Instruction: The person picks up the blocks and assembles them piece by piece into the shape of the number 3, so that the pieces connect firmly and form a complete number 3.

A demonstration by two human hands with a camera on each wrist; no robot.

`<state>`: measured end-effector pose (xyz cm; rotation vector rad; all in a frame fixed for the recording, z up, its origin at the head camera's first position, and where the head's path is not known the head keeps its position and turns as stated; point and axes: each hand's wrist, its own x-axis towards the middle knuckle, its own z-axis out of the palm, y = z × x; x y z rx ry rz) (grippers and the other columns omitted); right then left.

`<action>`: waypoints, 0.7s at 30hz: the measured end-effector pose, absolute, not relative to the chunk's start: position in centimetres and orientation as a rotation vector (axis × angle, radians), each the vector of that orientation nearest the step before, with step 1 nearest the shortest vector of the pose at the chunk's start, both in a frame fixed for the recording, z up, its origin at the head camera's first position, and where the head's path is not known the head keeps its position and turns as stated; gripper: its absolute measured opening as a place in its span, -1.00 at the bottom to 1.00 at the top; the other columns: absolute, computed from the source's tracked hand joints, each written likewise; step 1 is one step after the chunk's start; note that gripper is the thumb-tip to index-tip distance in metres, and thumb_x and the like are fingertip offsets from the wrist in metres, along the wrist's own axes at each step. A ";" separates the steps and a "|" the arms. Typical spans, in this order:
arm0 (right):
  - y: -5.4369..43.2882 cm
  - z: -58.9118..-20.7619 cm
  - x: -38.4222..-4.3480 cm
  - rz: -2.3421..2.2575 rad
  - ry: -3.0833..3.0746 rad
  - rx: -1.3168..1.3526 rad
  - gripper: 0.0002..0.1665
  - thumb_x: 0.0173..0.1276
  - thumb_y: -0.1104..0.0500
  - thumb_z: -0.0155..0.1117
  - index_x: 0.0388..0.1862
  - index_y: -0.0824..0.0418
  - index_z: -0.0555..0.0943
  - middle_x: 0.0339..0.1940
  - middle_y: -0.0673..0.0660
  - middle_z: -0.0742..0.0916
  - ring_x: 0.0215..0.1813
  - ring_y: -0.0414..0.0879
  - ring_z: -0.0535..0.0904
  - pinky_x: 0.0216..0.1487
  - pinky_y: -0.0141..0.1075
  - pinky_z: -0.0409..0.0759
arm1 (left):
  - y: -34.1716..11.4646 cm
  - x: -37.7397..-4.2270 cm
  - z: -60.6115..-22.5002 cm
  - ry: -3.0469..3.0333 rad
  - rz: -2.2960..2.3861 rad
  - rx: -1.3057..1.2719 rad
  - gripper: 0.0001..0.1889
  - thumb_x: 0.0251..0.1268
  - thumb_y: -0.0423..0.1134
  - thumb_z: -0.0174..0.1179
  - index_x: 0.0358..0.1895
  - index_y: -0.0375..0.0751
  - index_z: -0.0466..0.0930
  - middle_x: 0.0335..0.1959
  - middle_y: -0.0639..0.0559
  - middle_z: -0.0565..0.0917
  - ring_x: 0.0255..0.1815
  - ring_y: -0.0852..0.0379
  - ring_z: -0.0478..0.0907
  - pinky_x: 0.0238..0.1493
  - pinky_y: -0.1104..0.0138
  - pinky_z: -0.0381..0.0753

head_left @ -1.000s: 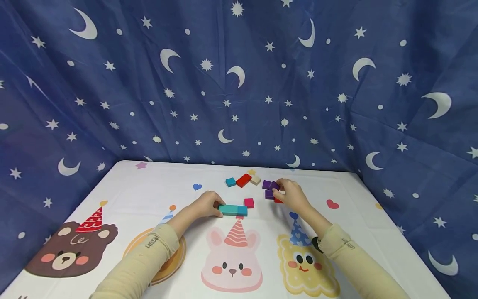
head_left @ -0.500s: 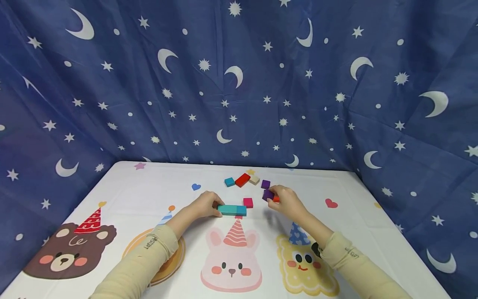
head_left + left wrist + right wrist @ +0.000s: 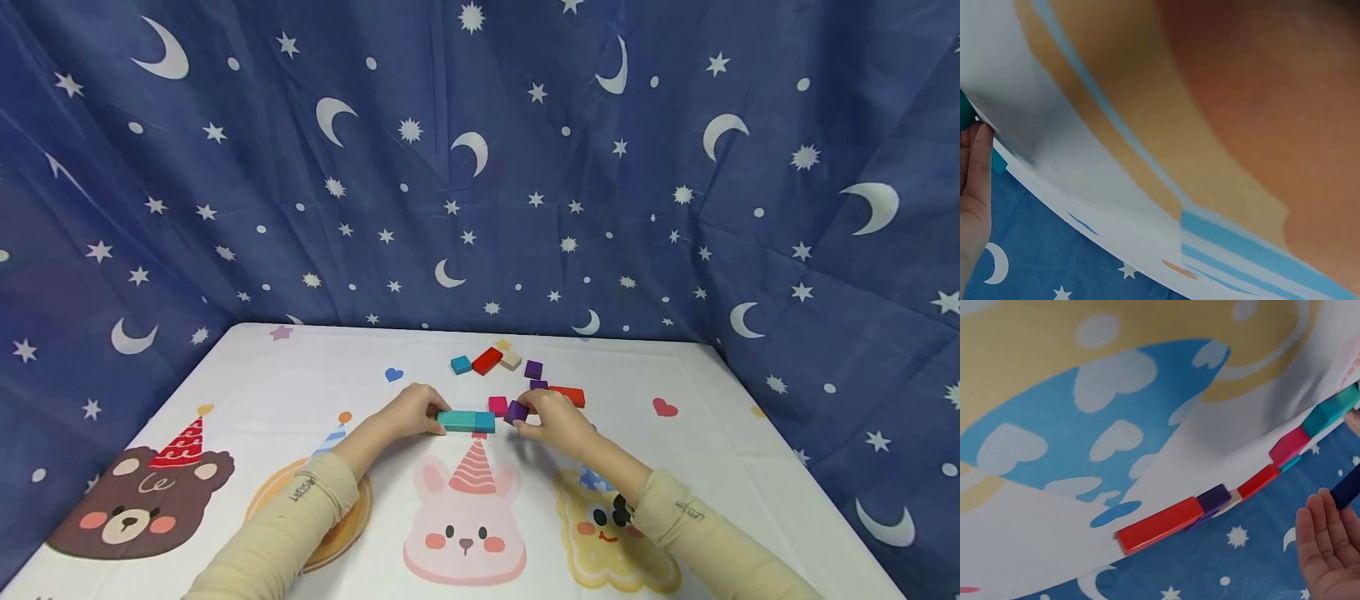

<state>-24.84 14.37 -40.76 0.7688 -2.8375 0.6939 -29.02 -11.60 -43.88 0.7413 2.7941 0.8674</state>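
Since the preceding views, the right hand, pinching a purple block between thumb and fingers, has moved it leftward to near the right end of the teal block, beyond the adjoining blue block. The left hand maintains its grip on the teal block's left end. In this inspector's judgement, the purple block is being brought to the row; table contact cannot be determined.
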 end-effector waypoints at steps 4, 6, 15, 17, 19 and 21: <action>14.0 -40.8 -24.7 0.696 -2.863 0.821 -0.71 0.07 0.23 0.45 -0.26 0.35 0.64 -0.35 0.12 0.73 -0.27 -0.02 0.65 -0.17 -0.27 0.66 | -11.6 -29.2 -43.7 2.793 0.867 0.737 -0.68 -0.11 -0.34 0.45 -0.18 -0.33 0.71 -0.37 -0.02 0.69 -0.41 0.24 0.44 -0.32 0.45 0.48; 13.8 -41.0 -24.7 0.691 -2.874 0.834 -0.71 0.05 0.23 0.46 -0.27 0.34 0.64 -0.37 0.10 0.72 -0.30 -0.05 0.62 -0.19 -0.29 0.65 | -11.6 -29.2 -43.7 2.789 0.869 0.739 -0.67 -0.11 -0.34 0.46 -0.18 -0.33 0.70 -0.36 -0.02 0.70 -0.41 0.24 0.44 -0.32 0.45 0.49; 12.8 -41.8 -24.7 0.624 -2.988 0.842 -0.69 0.06 0.19 0.46 -0.21 0.29 0.65 -0.35 0.08 0.72 -0.28 -0.09 0.57 -0.15 -0.30 0.63 | -11.8 -29.1 -43.7 2.792 0.852 0.762 -0.68 -0.11 -0.34 0.45 -0.19 -0.33 0.71 -0.36 -0.02 0.70 -0.40 0.24 0.45 -0.30 0.42 0.50; 12.7 -42.0 -24.7 0.616 -3.009 0.842 -0.68 0.07 0.19 0.46 -0.20 0.29 0.65 -0.32 0.10 0.72 -0.29 -0.11 0.57 -0.16 -0.31 0.64 | -11.8 -29.1 -43.7 2.793 0.852 0.769 -0.68 -0.10 -0.34 0.45 -0.19 -0.33 0.71 -0.35 -0.02 0.70 -0.40 0.24 0.45 -0.29 0.42 0.50; 12.6 -42.2 -24.7 0.615 -3.023 0.845 -0.68 0.06 0.19 0.47 -0.20 0.29 0.65 -0.31 0.11 0.73 -0.30 -0.13 0.56 -0.16 -0.31 0.64 | -11.8 -29.2 -43.8 2.794 0.853 0.774 -0.68 -0.11 -0.33 0.46 -0.19 -0.33 0.71 -0.35 -0.02 0.71 -0.40 0.24 0.45 -0.29 0.42 0.50; 12.6 -42.4 -24.8 0.612 -3.035 0.844 -0.68 0.06 0.19 0.46 -0.20 0.29 0.65 -0.33 0.10 0.72 -0.34 -0.15 0.53 -0.21 -0.35 0.62 | -11.8 -29.1 -43.7 2.793 0.854 0.769 -0.68 -0.10 -0.33 0.45 -0.19 -0.32 0.71 -0.35 -0.02 0.71 -0.40 0.24 0.45 -0.29 0.41 0.50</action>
